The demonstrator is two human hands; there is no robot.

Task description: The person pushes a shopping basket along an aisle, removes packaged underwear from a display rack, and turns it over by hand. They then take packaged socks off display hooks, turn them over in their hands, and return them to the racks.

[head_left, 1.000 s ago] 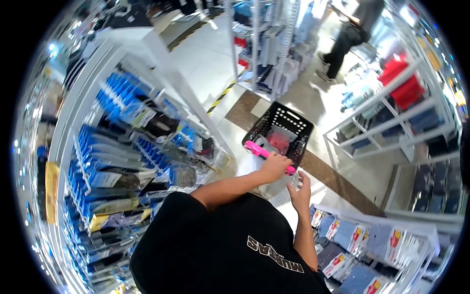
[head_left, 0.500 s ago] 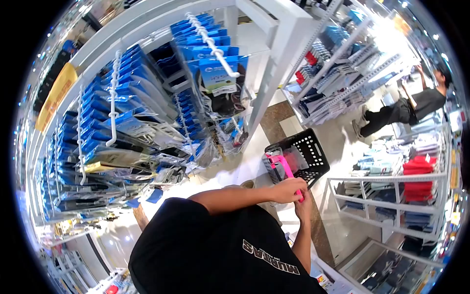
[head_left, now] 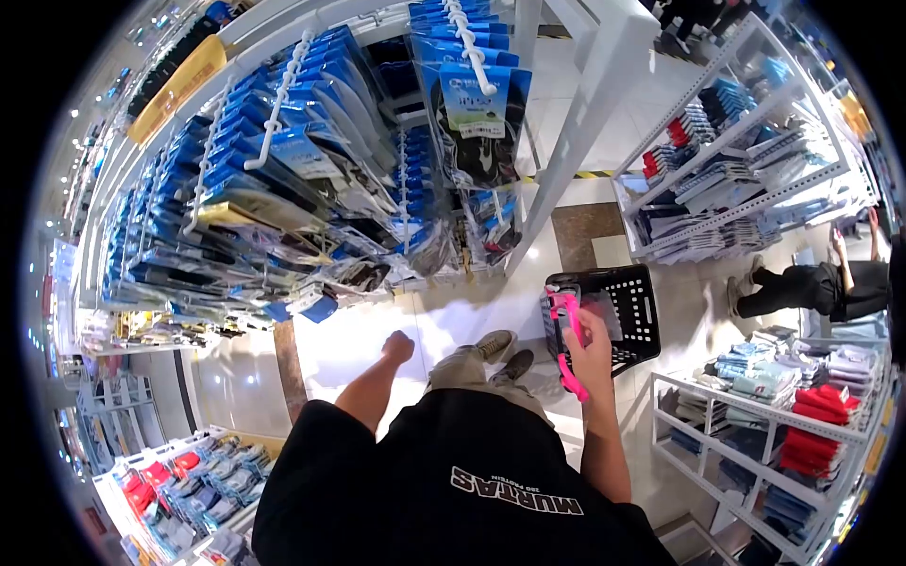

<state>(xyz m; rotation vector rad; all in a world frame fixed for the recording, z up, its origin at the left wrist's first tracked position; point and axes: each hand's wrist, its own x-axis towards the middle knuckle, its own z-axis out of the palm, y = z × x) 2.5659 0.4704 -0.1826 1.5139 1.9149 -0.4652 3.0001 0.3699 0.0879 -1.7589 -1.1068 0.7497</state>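
My right hand (head_left: pixel 592 351) is wrapped round the bright pink handle (head_left: pixel 569 375) of a black shopping basket (head_left: pixel 635 316) with holes in its wall. Inside the basket lie a grey packaged item and a clear, wrinkled plastic wrapper (head_left: pixel 599 316), partly hidden by the hand and handle. My left hand (head_left: pixel 398 347) hangs over the bright floor, fingers curled, with nothing visible in it. It is nearest to the lower edge of the hanging blue-topped packets (head_left: pixel 316 160), apart from them.
A white rack frame (head_left: pixel 566 132) with metal hooks stands ahead on the left. Shelves of folded clothes (head_left: pixel 727 179) are at the right, and a lower white shelf (head_left: pixel 755 406) holds a red stack. Another person (head_left: pixel 802 288) stands at the far right.
My left hand has let go of the pink handle and swung to the left. My right hand keeps hold of it. The view has shifted, so the rack sits further right.
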